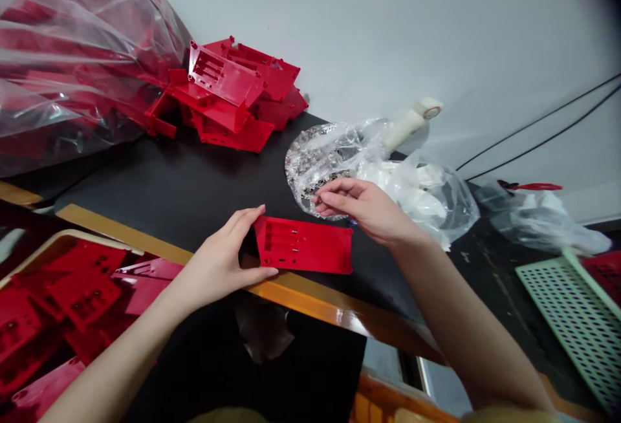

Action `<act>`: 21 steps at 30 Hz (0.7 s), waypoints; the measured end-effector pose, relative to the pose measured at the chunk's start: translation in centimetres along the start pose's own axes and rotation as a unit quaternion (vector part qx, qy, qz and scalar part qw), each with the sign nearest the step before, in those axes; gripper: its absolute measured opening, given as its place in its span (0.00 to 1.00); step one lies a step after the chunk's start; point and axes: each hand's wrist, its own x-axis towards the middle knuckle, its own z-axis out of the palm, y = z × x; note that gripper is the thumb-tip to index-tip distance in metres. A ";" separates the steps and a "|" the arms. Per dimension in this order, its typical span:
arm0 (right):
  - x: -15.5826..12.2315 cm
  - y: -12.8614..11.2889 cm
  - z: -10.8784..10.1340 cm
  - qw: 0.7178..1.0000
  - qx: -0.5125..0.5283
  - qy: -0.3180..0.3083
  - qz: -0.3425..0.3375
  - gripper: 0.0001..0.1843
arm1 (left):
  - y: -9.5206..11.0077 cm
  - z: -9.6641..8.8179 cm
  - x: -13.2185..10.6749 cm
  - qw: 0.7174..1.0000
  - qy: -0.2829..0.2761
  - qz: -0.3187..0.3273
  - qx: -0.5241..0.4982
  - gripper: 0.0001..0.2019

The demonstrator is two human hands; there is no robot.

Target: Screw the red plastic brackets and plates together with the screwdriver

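Note:
My left hand (pixel 227 256) grips the left end of a flat red plastic panel (pixel 305 246), thumb under and fingers over it, at the front edge of the black table (pixel 184 184). My right hand (pixel 359 206) hovers just above the panel's far right corner. Its fingers are pinched together at the mouth of a clear plastic bag (pixel 317 154) of small shiny parts; what they hold is too small to make out.
A heap of red plastic housings (pixel 233 96) lies at the back, beside a large clear bag of more red parts (pixel 72 54). A tray of red panels (pixel 63 300) sits lower left. Bags of white parts (pixel 427 190), a green perforated basket (pixel 572 319) and cables (pixel 543 132) lie right.

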 end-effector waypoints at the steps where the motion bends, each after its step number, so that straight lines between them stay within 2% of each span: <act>1: -0.2 -0.5 0.7 1.000 0.017 -0.022 0.008 0.19 | -0.1 -0.1 0.0 1.000 -0.007 -0.001 -0.004 0.42; 4: -0.4 -1.7 2.5 0.995 0.037 -0.093 0.019 0.18 | -0.5 -0.7 0.1 0.999 -0.025 0.001 -0.026 0.42; 7: 0.0 -2.5 3.9 0.994 0.010 -0.107 -0.005 0.09 | -1.3 -1.3 0.1 0.997 -0.045 0.010 -0.060 0.44; 8: 0.2 -2.6 4.2 0.994 -0.018 -0.107 -0.034 0.06 | -1.6 -1.4 0.1 0.996 -0.051 0.010 -0.072 0.45; 10: 0.9 -2.8 4.5 0.979 -0.100 -0.122 -0.131 0.07 | -2.1 -1.6 0.1 0.993 -0.060 0.004 -0.097 0.46; 12: 1.7 -2.9 4.6 0.941 -0.187 -0.157 -0.234 0.09 | -2.3 -1.7 0.1 0.992 -0.065 -0.003 -0.113 0.46; 14: 2.6 -2.8 4.6 0.909 -0.239 -0.189 -0.283 0.09 | -2.4 -1.9 0.1 0.991 -0.067 -0.009 -0.119 0.45; 17: 3.6 -2.7 4.6 0.891 -0.268 -0.229 -0.288 0.09 | -2.3 -2.0 0.3 0.990 -0.068 -0.015 -0.126 0.44; 21: 4.3 -2.8 4.8 0.884 -0.277 -0.255 -0.278 0.10 | -2.3 -2.2 0.4 0.986 -0.076 -0.017 -0.146 0.44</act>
